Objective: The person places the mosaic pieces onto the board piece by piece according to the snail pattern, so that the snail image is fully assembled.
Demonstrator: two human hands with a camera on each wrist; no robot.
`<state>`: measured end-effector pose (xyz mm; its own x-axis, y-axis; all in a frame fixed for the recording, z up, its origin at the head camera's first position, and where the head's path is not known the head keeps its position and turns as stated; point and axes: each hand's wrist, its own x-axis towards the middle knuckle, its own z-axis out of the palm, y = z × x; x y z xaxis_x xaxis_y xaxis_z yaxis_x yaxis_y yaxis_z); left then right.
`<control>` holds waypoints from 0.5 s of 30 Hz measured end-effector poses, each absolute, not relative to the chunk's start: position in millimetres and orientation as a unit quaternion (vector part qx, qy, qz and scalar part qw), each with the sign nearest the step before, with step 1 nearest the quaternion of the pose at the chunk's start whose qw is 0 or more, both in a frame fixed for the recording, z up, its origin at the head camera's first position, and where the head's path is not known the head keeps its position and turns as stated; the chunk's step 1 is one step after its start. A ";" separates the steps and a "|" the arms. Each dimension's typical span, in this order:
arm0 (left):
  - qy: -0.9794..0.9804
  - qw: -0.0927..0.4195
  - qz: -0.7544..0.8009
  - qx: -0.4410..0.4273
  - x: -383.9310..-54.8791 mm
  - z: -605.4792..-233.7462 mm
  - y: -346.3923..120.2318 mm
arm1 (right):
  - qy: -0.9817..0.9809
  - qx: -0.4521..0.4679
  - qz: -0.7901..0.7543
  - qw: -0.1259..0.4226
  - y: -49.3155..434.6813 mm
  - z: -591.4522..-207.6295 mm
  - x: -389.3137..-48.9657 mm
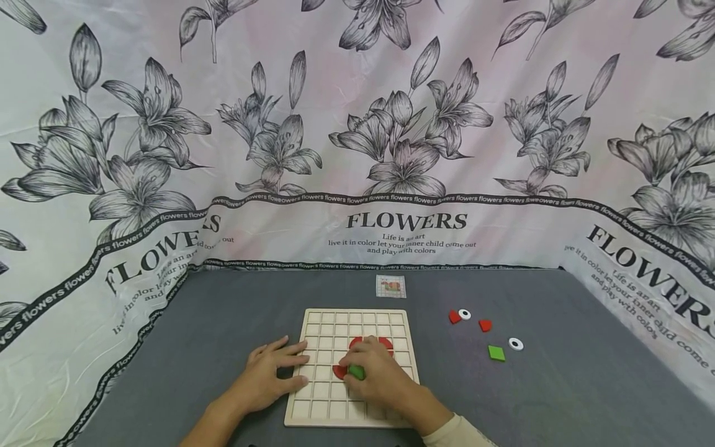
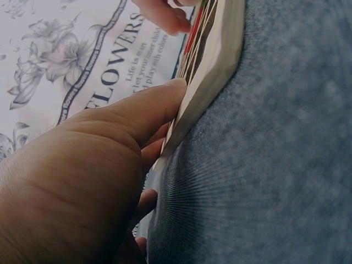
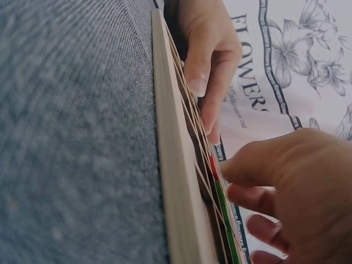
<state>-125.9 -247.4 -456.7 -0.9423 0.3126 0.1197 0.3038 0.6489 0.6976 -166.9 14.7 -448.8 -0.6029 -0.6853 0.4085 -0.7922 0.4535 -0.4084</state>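
A wooden grid board (image 1: 301, 408) lies on the grey cloth. My left hand (image 1: 269, 375) rests along its left edge with fingers spread, thumb touching the rim (image 2: 212, 82). Over the middle of the board, my right hand (image 1: 380, 375) has its fingers curved down, thumb and index finger at a red rounded piece (image 1: 338, 372). Beside that piece a green piece (image 1: 356, 372) shows between the fingers. In the right wrist view green pieces (image 3: 223, 206) lie along the board next to red. More red pieces (image 1: 385, 343) sit higher on the grid, partly hidden by the hand.
Right of the board lie red pieces (image 1: 485, 325), a green square (image 1: 496, 352) and white rings with dark centres (image 1: 516, 344). A small printed pattern card (image 1: 390, 286) lies behind the board. A flower-printed curtain (image 1: 408, 236) surrounds the back and sides.
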 end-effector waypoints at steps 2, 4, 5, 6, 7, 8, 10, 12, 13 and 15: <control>0.908 0.004 0.382 0.171 -125.7 -456.9 -247.5 | -0.841 0.439 0.297 0.106 16.0 -446.4 -166.7; 0.909 0.002 0.380 0.174 -125.9 -457.6 -247.1 | -0.832 0.442 0.311 0.124 18.4 -442.2 -167.1; 0.909 -0.001 0.378 0.177 -125.9 -457.8 -246.8 | -0.825 0.446 0.318 0.137 20.1 -439.7 -167.8; 0.909 -0.002 0.376 0.179 -126.0 -458.3 -246.7 | -0.821 0.445 0.327 0.147 22.5 -436.5 -168.1; 0.909 -0.004 0.375 0.182 -126.0 -458.7 -246.5 | -0.816 0.443 0.338 0.154 25.2 -432.6 -168.8; 0.909 -0.006 0.374 0.184 -126.0 -459.0 -246.4 | -0.811 0.442 0.348 0.161 28.3 -428.7 -169.7; 0.909 -0.009 0.373 0.186 -126.0 -459.6 -246.5 | -0.804 0.437 0.365 0.169 36.3 -419.6 -171.3; 0.908 -0.007 0.377 0.183 -126.0 -459.7 -247.2 | -0.801 0.430 0.377 0.176 45.9 -409.7 -172.7; 0.908 -0.007 0.378 0.182 -126.1 -459.5 -247.5 | -0.798 0.431 0.381 0.180 51.1 -404.9 -173.9; 0.908 -0.004 0.378 0.180 -126.6 -459.7 -248.2 | -0.793 0.434 0.380 0.197 62.5 -396.0 -176.0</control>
